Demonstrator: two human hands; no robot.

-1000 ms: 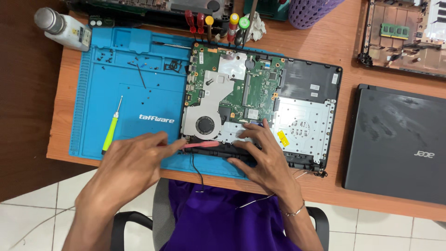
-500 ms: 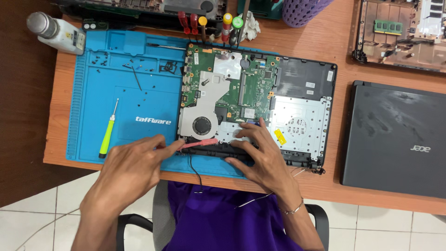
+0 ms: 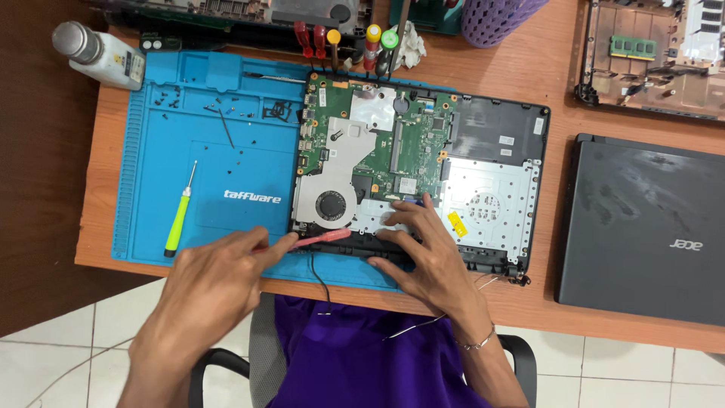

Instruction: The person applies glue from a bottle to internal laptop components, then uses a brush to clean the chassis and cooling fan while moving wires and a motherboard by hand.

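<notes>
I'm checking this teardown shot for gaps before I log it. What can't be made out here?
- Head view: the tip of the red tool is hidden where it meets the opened laptop; the left hand covers its handle.
- The laptop's front edge under the right hand is covered.
- The loose screws on the blue mat are too small to count.
- The second chassis is cut off by the top-right edge.

A red-pink prying tool [image 3: 321, 239] is seen against the black edge of an opened laptop base [image 3: 495, 136], whose circuit board [image 3: 393, 143] is green and whose metal plate [image 3: 491, 204] is silver-grey, marked by a small yellow sticker [image 3: 458, 224]. A bright blue mat [image 3: 196, 136] with white lettering is laid on an orange-brown wooden table [image 3: 529, 68]. A screwdriver [image 3: 179, 219] with a lime-green handle is shown on the mat. Purple clothing [image 3: 362, 355] is visible below. A dark grey closed laptop [image 3: 642, 227] is seen alongside.
</notes>
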